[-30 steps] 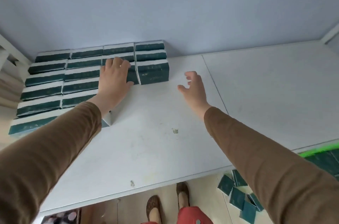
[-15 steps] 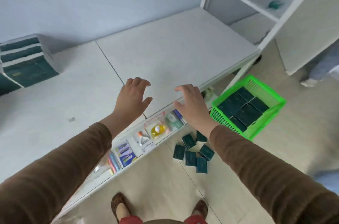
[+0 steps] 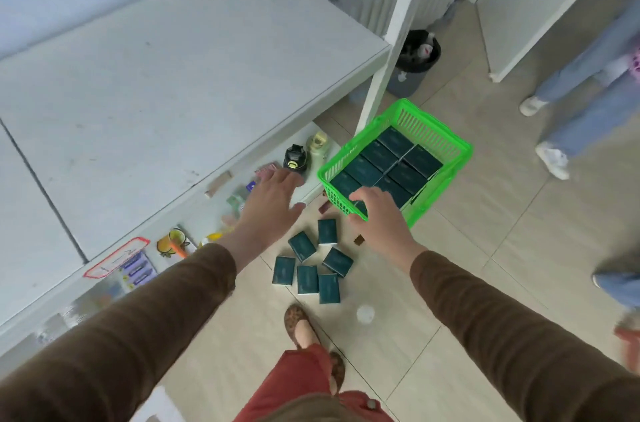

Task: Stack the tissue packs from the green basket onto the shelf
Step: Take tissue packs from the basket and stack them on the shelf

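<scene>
Tissue packs [image 3: 388,163] sit in the green basket [image 3: 446,141] on the floor, right of the shelf [image 3: 166,68]. Both hands empty, fingers spread: right hand [image 3: 379,217] at the basket's near rim, left hand [image 3: 270,203] just left.

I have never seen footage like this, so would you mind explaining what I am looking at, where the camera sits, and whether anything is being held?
There is no machine here: a person wears one wide-angle camera on the head, looking down at their own arms in brown sleeves. The left hand is open and empty, in front of the white shelf board. The right hand reaches over the near rim of the green plastic basket on the floor, which holds dark green tissue packs; it grips nothing yet. More loose dark green packs lie scattered on the tiled floor near the person's feet.
</scene>
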Available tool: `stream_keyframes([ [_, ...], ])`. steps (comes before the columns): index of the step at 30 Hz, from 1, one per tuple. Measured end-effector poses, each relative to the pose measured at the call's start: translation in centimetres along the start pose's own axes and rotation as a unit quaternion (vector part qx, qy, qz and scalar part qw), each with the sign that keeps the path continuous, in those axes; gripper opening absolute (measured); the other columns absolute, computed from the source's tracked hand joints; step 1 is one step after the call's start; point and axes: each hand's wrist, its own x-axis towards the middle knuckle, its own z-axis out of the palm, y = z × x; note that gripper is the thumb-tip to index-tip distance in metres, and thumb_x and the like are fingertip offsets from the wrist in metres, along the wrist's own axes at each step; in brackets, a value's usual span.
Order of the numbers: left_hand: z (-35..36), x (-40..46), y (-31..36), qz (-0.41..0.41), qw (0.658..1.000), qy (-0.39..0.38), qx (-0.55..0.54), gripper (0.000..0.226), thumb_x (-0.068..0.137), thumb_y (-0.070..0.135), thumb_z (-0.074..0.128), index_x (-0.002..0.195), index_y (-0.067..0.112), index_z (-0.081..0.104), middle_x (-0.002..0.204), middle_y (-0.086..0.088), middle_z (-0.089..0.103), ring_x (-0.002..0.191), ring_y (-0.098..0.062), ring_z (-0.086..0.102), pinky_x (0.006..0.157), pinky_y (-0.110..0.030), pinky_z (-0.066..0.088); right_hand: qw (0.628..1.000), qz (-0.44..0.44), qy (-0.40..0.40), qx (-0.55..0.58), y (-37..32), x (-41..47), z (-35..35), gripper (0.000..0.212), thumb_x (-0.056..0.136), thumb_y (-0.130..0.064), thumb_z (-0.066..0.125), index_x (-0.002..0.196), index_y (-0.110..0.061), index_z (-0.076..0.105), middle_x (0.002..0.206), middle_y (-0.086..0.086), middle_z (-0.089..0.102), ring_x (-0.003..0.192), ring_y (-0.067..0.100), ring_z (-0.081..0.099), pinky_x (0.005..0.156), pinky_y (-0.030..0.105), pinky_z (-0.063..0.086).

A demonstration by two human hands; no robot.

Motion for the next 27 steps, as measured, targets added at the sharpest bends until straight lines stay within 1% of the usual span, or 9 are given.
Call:
stream_keyframes([
  [4,4.3,6.2,1.5,0.009,0.999,-0.045,-0.017,0.044,0.089,0.029,0.066,0.130,0.018,0.055,0.128,-0.002,0.054,0.120,-0.025,0.048,0.096,-0.042,0.045,0.993,0.101,-0.032,0.060,6.0,3.4,1.0,0.037,0.089,-0.023,0.064,0.125,-0.017,0.055,0.122,0.004,0.057,0.115,0.023,0.053,0.097,0.038,0.045],
  [7,8.2,10.5,2.2,0.015,0.996,-0.087,-0.005,0.047,0.089,0.027,0.065,0.133,0.014,0.052,0.128,-0.006,0.053,0.120,-0.027,0.049,0.098,-0.041,0.043,0.965,0.207,-0.062,0.147,10.2,6.1,2.4,0.048,0.089,-0.022,0.064,0.133,-0.012,0.050,0.132,0.008,0.055,0.119,0.024,0.056,0.099,0.037,0.045],
  [9,11.0,13.3,2.5,0.000,0.994,-0.111,0.003,0.050,0.088,0.026,0.064,0.135,0.015,0.050,0.129,-0.006,0.052,0.122,-0.027,0.047,0.097,-0.042,0.043,0.924,0.293,-0.075,0.234,12.7,8.1,3.5,0.057,0.090,-0.021,0.065,0.141,-0.009,0.043,0.141,0.011,0.050,0.123,0.025,0.055,0.100,0.037,0.046],
  [13,16.7,18.9,3.0,-0.021,0.985,-0.168,0.039,0.054,0.087,0.022,0.063,0.138,0.013,0.046,0.133,-0.008,0.049,0.126,-0.029,0.044,0.102,-0.042,0.040,0.838,0.419,-0.077,0.340,16.8,12.0,6.3,0.066,0.092,-0.015,0.063,0.149,-0.002,0.032,0.137,0.015,0.048,0.122,0.026,0.051,0.091,0.026,0.035],
  [15,19.9,21.3,2.6,-0.032,0.977,-0.199,0.072,0.051,0.087,0.018,0.061,0.134,0.011,0.046,0.131,-0.009,0.049,0.123,-0.029,0.045,0.099,-0.042,0.042,0.804,0.468,-0.074,0.360,18.5,13.6,8.2,0.064,0.092,-0.012,0.063,0.147,0.001,0.032,0.143,0.018,0.046,0.127,0.030,0.050,0.096,0.029,0.038],
  [17,23.1,23.1,1.9,-0.038,0.969,-0.218,0.105,0.047,0.085,0.013,0.061,0.129,0.011,0.048,0.129,-0.008,0.050,0.121,-0.029,0.047,0.096,-0.044,0.045,0.773,0.514,-0.085,0.362,20.2,14.9,10.3,0.060,0.090,-0.014,0.065,0.140,0.002,0.037,0.141,0.021,0.049,0.124,0.033,0.052,0.102,0.036,0.042],
  [20,27.1,24.9,1.3,-0.004,0.954,-0.241,0.178,0.037,0.083,0.004,0.057,0.118,0.010,0.052,0.117,-0.008,0.053,0.111,-0.028,0.052,0.087,-0.042,0.049,0.725,0.558,-0.130,0.381,22.1,16.1,12.5,0.048,0.093,-0.014,0.062,0.134,0.001,0.042,0.133,0.020,0.053,0.118,0.032,0.055,0.095,0.034,0.044],
  [22,29.2,25.8,1.1,0.042,0.938,-0.256,0.231,0.034,0.085,0.003,0.055,0.119,0.009,0.052,0.115,-0.009,0.053,0.107,-0.028,0.052,0.083,-0.040,0.048,0.713,0.572,-0.148,0.378,23.5,16.9,14.2,0.051,0.093,-0.017,0.063,0.135,0.001,0.042,0.132,0.019,0.055,0.111,0.030,0.057,0.089,0.032,0.044],
  [27,33.0,27.2,0.1,0.100,0.911,-0.252,0.311,0.039,0.090,0.011,0.051,0.129,0.008,0.048,0.126,-0.011,0.051,0.115,-0.029,0.049,0.094,-0.039,0.043,0.680,0.584,-0.200,0.397,26.2,18.4,17.6,0.062,0.093,-0.024,0.063,0.143,0.002,0.037,0.143,0.016,0.049,0.130,0.030,0.050,0.108,0.038,0.040],
])
